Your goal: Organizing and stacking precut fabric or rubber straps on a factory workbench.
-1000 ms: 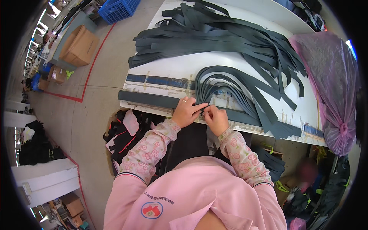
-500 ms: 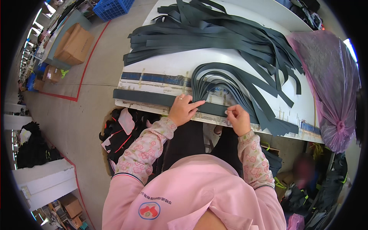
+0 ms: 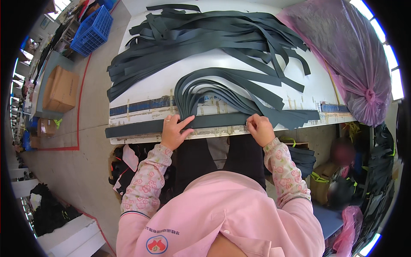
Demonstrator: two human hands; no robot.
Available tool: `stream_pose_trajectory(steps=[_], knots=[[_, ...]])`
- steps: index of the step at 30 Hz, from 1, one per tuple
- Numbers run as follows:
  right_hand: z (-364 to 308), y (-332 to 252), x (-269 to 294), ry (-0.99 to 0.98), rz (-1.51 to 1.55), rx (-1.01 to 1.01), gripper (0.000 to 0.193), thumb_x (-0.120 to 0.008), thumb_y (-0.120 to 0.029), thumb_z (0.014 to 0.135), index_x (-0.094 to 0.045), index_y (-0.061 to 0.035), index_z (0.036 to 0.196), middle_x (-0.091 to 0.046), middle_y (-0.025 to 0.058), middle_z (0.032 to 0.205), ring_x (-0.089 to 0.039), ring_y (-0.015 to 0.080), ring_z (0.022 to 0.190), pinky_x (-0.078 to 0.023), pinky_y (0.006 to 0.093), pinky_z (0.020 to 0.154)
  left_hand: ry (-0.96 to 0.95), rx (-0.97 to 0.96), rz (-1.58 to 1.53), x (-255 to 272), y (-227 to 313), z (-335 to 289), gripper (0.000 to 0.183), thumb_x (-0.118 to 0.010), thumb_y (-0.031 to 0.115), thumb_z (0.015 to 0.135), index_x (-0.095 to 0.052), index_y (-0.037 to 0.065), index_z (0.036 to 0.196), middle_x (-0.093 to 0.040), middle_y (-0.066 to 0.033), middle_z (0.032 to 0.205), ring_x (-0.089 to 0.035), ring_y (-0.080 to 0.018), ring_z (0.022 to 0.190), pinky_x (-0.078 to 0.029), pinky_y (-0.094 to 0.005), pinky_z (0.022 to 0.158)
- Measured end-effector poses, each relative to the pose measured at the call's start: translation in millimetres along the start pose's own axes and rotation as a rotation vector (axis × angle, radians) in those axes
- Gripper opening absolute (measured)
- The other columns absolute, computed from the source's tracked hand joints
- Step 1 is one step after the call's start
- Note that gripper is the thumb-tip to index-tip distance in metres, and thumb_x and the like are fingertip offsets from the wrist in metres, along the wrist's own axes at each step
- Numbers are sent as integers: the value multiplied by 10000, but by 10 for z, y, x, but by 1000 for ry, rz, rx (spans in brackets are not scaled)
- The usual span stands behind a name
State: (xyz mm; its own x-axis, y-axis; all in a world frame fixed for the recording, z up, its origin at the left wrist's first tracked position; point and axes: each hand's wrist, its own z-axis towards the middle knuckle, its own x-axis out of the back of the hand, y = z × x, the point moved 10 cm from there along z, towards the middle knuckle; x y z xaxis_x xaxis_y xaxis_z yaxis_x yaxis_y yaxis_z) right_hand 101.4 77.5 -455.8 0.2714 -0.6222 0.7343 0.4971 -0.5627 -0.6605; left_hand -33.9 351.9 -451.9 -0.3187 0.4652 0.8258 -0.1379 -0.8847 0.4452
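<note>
A long dark grey-green flat strip [image 3: 143,128] lies along the front edge of the white table. My left hand [image 3: 174,130] rests on it with thumb and forefinger spread, beside the left bend of a stack of looped strips [image 3: 182,92]. Farther right, my right hand [image 3: 260,129] is closed in a pinch at the same strip's near edge. The looped stack arches behind both hands, and its loose ends fan out to the right. Beyond it, a big heap of similar strips [image 3: 188,47] covers the table's far part.
A tied pink plastic bag [image 3: 342,51] stands at the table's right end. A carton of dark fabric pieces [image 3: 128,165] is below the left front edge. On the left are a blue crate [image 3: 92,32] and a cardboard box [image 3: 61,91].
The head view has shifted, so the table appears farther left and turned. My left thumb and forefinger are spread wider. Both hands stay at the front strip, with slightly more of it visible between them.
</note>
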Motion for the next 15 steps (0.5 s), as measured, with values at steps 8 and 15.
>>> stream_pose_trajectory(steps=[8, 15], knots=[[10, 120, 27, -27, 197, -175, 73, -657, -81, 868, -630, -21, 899, -651, 117, 679, -647, 262, 614, -510, 363, 599, -3, 10, 13, -33, -20, -7, 471, -791, 254, 778, -706, 252, 1241, -448, -70, 855, -454, -278, 811, -384, -406, 797], [-178, -472, -899, -630, 538, -160, 361, -634, -118, 871, -623, 21, 1205, -708, 78, 718, -675, 193, 653, -536, 331, 669, 49, -30, 16, 34, 65, 48, 348, -740, 192, 834, -741, 209, 1182, -454, -80, 833, -465, -286, 792, -389, -405, 732]])
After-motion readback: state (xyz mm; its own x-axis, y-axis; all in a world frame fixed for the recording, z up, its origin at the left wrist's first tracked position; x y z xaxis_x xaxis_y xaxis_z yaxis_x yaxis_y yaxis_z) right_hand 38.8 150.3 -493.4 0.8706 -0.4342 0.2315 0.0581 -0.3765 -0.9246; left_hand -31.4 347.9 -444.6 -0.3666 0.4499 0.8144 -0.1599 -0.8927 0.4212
